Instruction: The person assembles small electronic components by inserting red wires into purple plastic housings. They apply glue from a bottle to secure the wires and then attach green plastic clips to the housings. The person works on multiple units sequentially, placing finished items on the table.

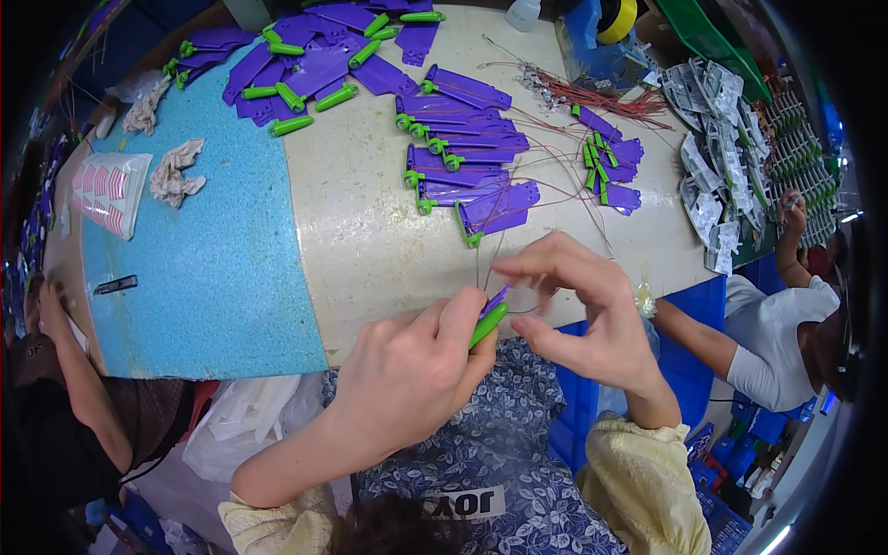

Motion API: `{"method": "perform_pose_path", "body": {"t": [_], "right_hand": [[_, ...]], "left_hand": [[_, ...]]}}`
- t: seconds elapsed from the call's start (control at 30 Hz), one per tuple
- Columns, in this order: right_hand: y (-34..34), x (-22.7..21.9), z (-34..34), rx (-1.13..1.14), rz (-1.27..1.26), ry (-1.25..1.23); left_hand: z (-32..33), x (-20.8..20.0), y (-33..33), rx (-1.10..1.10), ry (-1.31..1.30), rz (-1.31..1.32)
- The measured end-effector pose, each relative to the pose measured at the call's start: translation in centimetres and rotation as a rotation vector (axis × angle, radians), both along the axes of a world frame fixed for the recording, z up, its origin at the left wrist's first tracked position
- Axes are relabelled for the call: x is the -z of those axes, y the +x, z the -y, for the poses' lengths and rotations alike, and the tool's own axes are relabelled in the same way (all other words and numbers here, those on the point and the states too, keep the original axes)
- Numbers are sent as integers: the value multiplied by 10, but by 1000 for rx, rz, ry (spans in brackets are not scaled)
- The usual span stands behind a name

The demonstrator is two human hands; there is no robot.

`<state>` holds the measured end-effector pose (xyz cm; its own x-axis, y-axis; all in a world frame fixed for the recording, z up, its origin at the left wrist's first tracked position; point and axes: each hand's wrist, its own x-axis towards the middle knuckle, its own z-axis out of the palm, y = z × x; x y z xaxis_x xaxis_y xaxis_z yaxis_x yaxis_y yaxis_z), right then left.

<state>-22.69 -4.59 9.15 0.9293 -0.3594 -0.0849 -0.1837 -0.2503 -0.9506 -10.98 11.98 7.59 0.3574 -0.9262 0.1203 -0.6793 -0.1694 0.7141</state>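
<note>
My left hand is closed around a purple plastic part with a bright green rounded end, held above the table's near edge. Most of the part is hidden by the fingers. Just to its right, my right hand is curved, with the thumb and forefinger apart and some fingers smeared by motion. Thin dark wires run near both hands. Beyond them lies a row of purple parts with green ends, several with thin wires trailing right; the nearest is a flat purple piece.
More purple and green parts are heaped at the far left. A blue mat carries crumpled cloths and a small black tool. Red wires and grey plastic shells lie at the right. Co-workers sit on both sides.
</note>
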Motion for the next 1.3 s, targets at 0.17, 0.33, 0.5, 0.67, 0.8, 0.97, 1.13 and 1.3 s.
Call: {"method": "perform_pose_path", "body": {"t": [0.17,0.33,0.5,0.67,0.8,0.97,1.13,1.3], "right_hand": [[0,-15,-8,-35,-258,172],[7,-24,0,13,-436,402],[5,-23,1,-5,-421,448],[4,-21,4,9,-441,488],[4,-22,2,3,-443,467],[3,-21,2,24,-437,492],[4,-21,4,53,-442,535],[3,-21,0,43,-447,491]], "left_hand": [[-1,-13,-5,43,73,-5],[-1,-10,-7,68,80,33],[-1,-11,-7,83,103,28],[-1,-10,-7,89,88,32],[0,-10,-8,95,85,32],[-1,-10,-8,92,90,35],[-1,-10,-9,89,90,47],[-1,-11,-10,94,89,37]]}}
